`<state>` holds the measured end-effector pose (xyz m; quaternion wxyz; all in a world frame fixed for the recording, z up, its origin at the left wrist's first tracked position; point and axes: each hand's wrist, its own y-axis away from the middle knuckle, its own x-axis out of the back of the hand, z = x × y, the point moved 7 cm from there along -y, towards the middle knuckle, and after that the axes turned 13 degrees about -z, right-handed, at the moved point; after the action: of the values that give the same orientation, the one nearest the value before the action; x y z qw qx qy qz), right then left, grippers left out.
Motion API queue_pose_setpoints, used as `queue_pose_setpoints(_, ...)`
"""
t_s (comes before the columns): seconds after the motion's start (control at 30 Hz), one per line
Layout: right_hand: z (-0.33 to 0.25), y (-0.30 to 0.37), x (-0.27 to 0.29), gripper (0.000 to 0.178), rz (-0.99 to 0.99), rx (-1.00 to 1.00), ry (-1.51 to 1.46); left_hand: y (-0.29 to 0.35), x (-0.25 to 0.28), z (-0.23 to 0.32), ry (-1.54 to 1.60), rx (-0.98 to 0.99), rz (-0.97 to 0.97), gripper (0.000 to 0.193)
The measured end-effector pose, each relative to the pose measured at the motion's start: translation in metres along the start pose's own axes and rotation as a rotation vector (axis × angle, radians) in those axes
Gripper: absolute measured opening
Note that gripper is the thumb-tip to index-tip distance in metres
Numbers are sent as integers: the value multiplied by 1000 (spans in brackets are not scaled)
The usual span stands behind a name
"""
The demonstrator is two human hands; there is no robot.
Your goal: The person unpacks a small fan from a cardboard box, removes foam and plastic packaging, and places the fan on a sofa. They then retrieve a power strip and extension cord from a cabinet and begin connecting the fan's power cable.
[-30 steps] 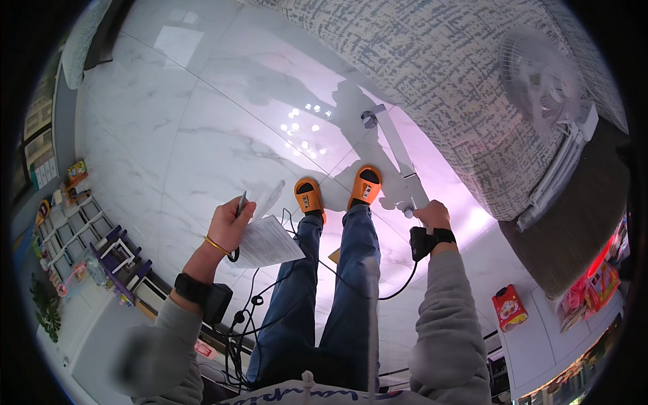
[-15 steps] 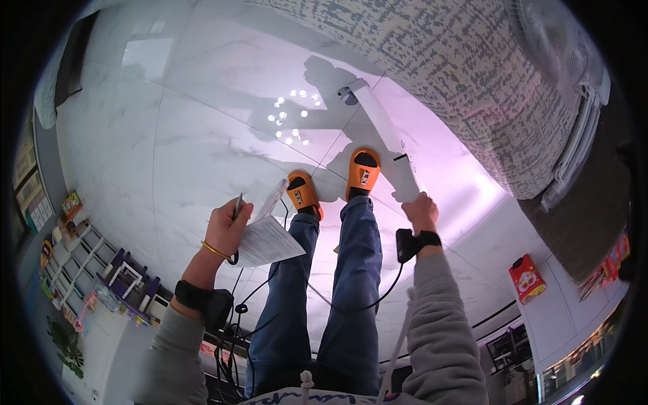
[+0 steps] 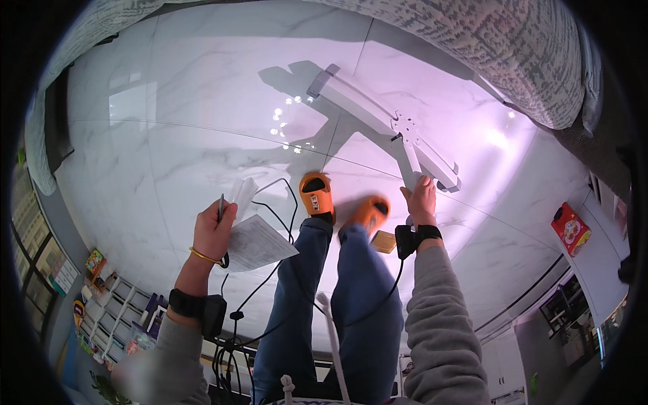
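My left hand (image 3: 212,233) is closed on a printed paper sheet (image 3: 262,246). A thin grey rod (image 3: 221,208) sticks up from the same grip, and a crumpled clear piece (image 3: 241,192), seemingly plastic, shows beside it. At the right, my right hand (image 3: 422,199) is closed round the near leg of a white metal base (image 3: 361,101). Several legs spread from its central plate, which has holes in it. Grey caps cover the leg ends that show. The base looks tilted above the tiled floor, casting a shadow to its left.
Orange slippers (image 3: 316,194) are on my feet, with a small brown box (image 3: 384,241) by the right one. Black cables (image 3: 290,196) hang from my wrists. A patterned fabric cover (image 3: 472,40) borders the far side. A red package (image 3: 570,228) is at right, a white rack (image 3: 118,307) at left.
The white base has swung round, bringing its holed central plate and more legs into view. My right foot has shifted right, and the brown box now shows. The left hand keeps its grip.
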<state>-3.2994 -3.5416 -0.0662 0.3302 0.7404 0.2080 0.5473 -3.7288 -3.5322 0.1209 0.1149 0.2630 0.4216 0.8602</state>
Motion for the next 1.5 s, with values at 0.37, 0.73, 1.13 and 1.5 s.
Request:
queue_pose_setpoints(0.37,31,-6,-118,47,4,-26,-171,-38,-51,0,30,-19,-28,27)
queue_pose_setpoints(0.73,80,54,-82,25,-113,-100,-510,-18,-104,76,2,-193,-121,25)
queue_pose_setpoints(1.13,101,244,95,23,-21,-131,-754,114,-50,177,323,-357,-104,21)
queue_pose_setpoints(1.5,-139,281,263,38,22,274,-910,188,70,204,922,-509,-454,16)
